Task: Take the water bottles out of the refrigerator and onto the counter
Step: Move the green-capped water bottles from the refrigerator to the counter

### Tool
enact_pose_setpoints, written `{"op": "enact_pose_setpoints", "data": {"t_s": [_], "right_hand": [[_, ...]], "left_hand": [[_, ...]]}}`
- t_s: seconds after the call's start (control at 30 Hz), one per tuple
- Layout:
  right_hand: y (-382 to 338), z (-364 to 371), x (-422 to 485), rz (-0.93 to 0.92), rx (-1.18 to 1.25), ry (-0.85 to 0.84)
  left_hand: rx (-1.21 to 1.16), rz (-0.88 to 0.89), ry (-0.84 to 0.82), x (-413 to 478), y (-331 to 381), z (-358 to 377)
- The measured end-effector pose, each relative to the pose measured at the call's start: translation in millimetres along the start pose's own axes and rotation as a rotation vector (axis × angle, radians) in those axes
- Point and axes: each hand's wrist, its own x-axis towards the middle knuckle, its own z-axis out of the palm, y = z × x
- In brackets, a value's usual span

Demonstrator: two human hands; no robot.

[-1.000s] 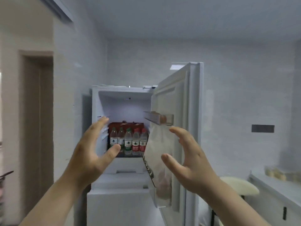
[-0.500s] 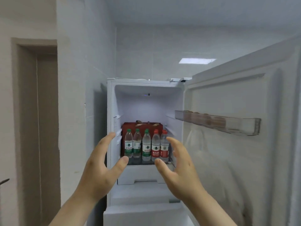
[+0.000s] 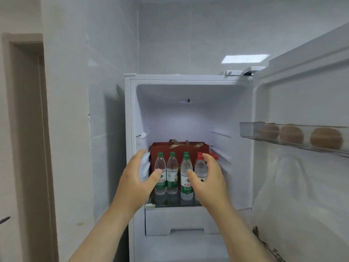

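The white refrigerator [image 3: 188,78] stands open in front of me. Several clear water bottles stand in a row on its glass shelf: green-capped ones [image 3: 171,173] on the left, red-capped ones [image 3: 200,167] on the right. My left hand [image 3: 136,180] is open at the left end of the row, thumb near the leftmost bottle. My right hand [image 3: 209,182] is open in front of the red-capped bottles and partly hides them. Neither hand holds anything.
A dark red gift box [image 3: 179,146] with brown handles stands behind the bottles. The open fridge door [image 3: 302,186] fills the right side; its clear rack [image 3: 290,137] holds several brown eggs. A white drawer [image 3: 179,220] sits under the shelf. A doorway [image 3: 24,129] is at left.
I have come closer to the fridge and the door has swung wider to my right. Both hands have reached forward from in front of the fridge to either end of the bottle row.
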Motion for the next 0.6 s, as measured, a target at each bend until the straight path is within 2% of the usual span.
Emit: {"op": "enact_pose_setpoints", "data": {"t_s": [0.27, 0.43, 0.6], "right_hand": [[73.1, 77.4, 88.9, 0.230, 0.126, -0.046], [106.3, 103.9, 141.5, 0.258, 0.069, -0.107], [125.5, 133.2, 193.0, 0.277, -0.094, -0.124]], "left_hand": [[-0.125, -0.235, -0.024, 88.5, -93.7, 90.6], [-0.288, -0.405, 0.037, 141.7, -147.3, 142.9], [-0.223, -0.492, 0.162, 187.4, -190.2, 180.2]]}}
